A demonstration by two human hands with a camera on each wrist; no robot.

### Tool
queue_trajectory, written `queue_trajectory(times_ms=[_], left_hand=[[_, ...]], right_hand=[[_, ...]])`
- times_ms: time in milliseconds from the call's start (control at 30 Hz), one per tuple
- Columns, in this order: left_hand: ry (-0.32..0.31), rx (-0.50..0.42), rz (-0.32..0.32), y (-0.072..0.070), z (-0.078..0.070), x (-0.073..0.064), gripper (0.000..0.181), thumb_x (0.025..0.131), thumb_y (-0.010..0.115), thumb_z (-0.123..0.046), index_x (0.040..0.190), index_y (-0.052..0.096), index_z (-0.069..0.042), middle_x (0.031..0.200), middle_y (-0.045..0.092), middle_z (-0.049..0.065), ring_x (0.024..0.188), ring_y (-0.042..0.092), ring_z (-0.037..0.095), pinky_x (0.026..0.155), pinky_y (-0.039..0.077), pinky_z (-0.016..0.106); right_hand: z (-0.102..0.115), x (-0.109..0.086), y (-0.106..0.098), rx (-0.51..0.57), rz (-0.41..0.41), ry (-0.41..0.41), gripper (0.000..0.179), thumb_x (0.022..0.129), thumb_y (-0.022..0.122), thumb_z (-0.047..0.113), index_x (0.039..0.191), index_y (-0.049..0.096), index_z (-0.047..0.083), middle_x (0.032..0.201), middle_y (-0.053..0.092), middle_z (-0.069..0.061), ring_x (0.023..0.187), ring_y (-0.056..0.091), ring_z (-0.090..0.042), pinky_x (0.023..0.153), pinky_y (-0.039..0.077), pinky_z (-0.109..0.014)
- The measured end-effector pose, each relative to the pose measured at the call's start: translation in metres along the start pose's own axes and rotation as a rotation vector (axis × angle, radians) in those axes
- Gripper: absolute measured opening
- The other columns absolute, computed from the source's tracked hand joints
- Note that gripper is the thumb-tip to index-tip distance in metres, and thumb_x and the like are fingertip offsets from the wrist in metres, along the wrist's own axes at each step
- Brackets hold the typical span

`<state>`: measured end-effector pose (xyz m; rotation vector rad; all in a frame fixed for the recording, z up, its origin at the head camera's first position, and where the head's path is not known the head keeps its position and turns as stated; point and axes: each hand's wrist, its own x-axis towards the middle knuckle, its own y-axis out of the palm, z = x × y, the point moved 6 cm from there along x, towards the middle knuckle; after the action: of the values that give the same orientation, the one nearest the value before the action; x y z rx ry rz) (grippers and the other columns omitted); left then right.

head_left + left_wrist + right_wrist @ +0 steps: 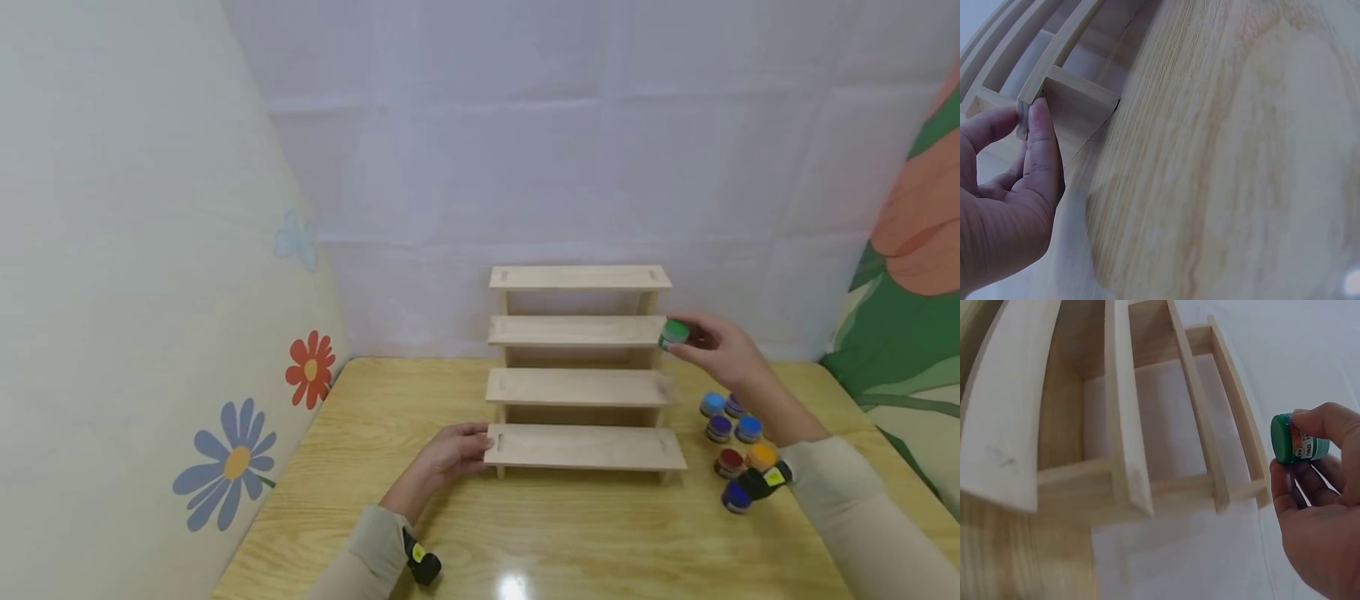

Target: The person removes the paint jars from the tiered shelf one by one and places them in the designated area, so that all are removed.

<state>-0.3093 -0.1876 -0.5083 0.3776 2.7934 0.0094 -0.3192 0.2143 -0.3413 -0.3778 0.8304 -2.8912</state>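
A pale wooden rack [585, 447] with several stepped shelves stands on the table. My left hand [452, 454] pinches the left end of its lowest shelf [1040, 81] between thumb and fingers. Up by the right end of the second shelf from the top [577, 330], my right hand [716, 348] holds a small paint jar with a green lid [674, 332]. In the right wrist view the green jar [1299, 439] lies tilted between thumb and fingertips, its label partly showing, beside the rack's upper shelves.
Right of the rack, several small jars sit on the table: a light blue one [712, 405], a dark red one [730, 463], an orange one [762, 455] and blue and purple ones, partly beneath the right forearm. A white cloth [450, 167] hangs behind the rack.
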Motion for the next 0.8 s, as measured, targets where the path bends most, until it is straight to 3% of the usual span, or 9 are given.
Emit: queue_trajectory(times_ms=[167,500,667,800], left_hand=[[-0.009,-0.001,-0.011,-0.001,-0.001,0.000,0.059,0.096,0.063,-0.007,0.146,0.040,0.012,0.106,0.070,0.009,0.087,0.068,0.014,0.072,0.057,0.026],[-0.005,-0.002,-0.003,-0.001,0.000,0.001,0.057,0.096,0.062,-0.006,0.146,0.040,0.013,0.101,0.070,0.007,0.085,0.067,0.013,0.071,0.057,0.025],[-0.007,-0.008,-0.002,0.000,0.000,0.001,0.057,0.096,0.062,-0.005,0.145,0.041,0.013,0.099,0.070,0.006,0.084,0.067,0.013,0.070,0.056,0.024],[-0.009,-0.014,0.000,0.001,0.001,0.001,0.055,0.096,0.061,-0.004,0.145,0.041,0.013,0.097,0.070,0.004,0.083,0.067,0.012,0.069,0.056,0.024]], right_hand=[[-0.018,-0.018,-0.011,-0.018,0.000,0.006,0.057,0.102,0.063,0.031,0.149,0.047,0.003,0.126,0.058,-0.015,0.099,0.057,0.005,0.081,0.052,-0.017],[-0.060,-0.057,-0.027,0.031,-0.011,-0.026,0.054,0.102,0.063,0.021,0.147,0.046,-0.003,0.111,0.059,0.018,0.095,0.061,0.001,0.076,0.054,-0.020],[-0.078,-0.075,-0.031,0.038,-0.025,-0.052,0.046,0.102,0.062,0.013,0.144,0.051,0.001,0.112,0.059,0.023,0.096,0.060,0.006,0.077,0.054,-0.017],[-0.090,-0.086,-0.036,0.060,-0.013,-0.036,0.044,0.102,0.061,0.012,0.145,0.052,0.010,0.112,0.060,0.022,0.095,0.061,0.003,0.073,0.055,-0.022]])
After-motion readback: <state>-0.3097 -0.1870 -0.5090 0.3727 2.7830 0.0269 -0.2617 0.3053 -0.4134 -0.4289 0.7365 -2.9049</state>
